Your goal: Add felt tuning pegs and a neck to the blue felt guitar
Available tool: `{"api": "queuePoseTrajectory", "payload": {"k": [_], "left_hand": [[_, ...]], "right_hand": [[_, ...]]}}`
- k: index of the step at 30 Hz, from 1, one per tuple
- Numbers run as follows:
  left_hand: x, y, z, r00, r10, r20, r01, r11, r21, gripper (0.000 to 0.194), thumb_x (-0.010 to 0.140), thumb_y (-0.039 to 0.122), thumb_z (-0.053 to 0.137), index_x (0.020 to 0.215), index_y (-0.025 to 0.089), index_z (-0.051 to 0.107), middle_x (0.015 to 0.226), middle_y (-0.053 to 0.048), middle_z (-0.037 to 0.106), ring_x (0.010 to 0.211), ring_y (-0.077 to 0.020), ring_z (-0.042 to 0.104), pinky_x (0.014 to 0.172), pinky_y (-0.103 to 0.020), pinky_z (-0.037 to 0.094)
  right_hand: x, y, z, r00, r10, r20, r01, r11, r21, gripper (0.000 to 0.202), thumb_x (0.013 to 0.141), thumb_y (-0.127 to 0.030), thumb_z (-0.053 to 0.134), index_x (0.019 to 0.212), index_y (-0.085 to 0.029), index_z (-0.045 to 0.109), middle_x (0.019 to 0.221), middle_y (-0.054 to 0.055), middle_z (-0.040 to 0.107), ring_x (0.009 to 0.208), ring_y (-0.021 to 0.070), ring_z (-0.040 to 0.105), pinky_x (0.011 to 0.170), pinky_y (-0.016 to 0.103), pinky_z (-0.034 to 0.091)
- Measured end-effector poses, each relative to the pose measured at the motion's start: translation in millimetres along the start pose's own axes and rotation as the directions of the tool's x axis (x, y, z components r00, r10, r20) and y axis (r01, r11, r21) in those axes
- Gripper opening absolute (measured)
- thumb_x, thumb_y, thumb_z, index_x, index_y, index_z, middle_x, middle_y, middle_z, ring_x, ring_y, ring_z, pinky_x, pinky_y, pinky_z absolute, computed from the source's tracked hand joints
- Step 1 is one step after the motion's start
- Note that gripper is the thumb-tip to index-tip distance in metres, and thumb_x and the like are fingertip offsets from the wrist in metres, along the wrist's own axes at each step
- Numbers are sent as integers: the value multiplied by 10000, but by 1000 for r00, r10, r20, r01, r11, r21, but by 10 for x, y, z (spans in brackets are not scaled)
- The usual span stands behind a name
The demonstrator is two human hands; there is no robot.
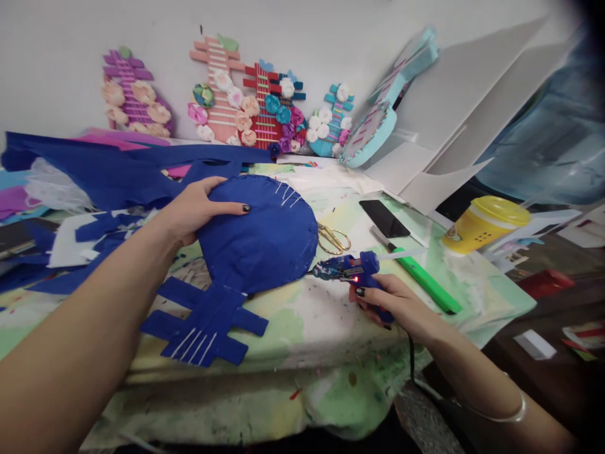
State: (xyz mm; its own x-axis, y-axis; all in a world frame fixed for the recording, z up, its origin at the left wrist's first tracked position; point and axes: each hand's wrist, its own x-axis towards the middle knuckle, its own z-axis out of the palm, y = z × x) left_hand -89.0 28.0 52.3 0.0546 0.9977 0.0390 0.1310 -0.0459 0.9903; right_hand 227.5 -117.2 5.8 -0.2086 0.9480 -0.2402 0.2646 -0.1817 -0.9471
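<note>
My left hand (203,208) grips the upper left edge of a blue fabric-covered cutout (259,239), its thumb lying on the front face. The cutout has a round body and a slatted neck pointing toward me, with short white lines on both ends. In my right hand (387,299) is a blue hot glue gun (352,268), its small light glowing red and a clear glue stick jutting from the back. The gun's nozzle meets, or nearly meets, the lower right rim of the body. Gold-handled scissors (333,238) lie partly under the cutout.
A dark phone (385,217), a green utility knife (425,277) and a yellow cup (486,224) are on the right. Blue fabric scraps (104,170) heap up at left. Several flower-decorated cutouts (217,94) lean against the wall, and white boards (472,113) stand at back right.
</note>
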Motion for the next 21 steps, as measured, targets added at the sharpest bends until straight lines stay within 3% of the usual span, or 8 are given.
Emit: {"api": "queuePoseTrajectory", "payload": {"k": [11, 21], "left_hand": [[-12, -5, 16, 999, 39, 30, -39, 999, -3, 699, 547, 157, 836, 1194, 111, 575, 1019, -110, 668, 1005, -386, 624, 866, -654, 430], [5, -7, 8, 997, 62, 52, -62, 998, 6, 696, 575, 116, 803, 1222, 96, 550, 1111, -120, 638, 1077, -417, 574, 879, -634, 408]], "right_hand": [[9, 36, 20, 1000, -19, 13, 20, 999, -44, 205, 812, -343, 544, 793, -149, 608, 507, -33, 503, 433, 86, 422, 416, 216, 295], [18, 9, 48, 998, -49, 29, 52, 992, -118, 198, 831, -326, 521, 744, -160, 586, 496, -28, 504, 464, 99, 421, 462, 244, 293]]}}
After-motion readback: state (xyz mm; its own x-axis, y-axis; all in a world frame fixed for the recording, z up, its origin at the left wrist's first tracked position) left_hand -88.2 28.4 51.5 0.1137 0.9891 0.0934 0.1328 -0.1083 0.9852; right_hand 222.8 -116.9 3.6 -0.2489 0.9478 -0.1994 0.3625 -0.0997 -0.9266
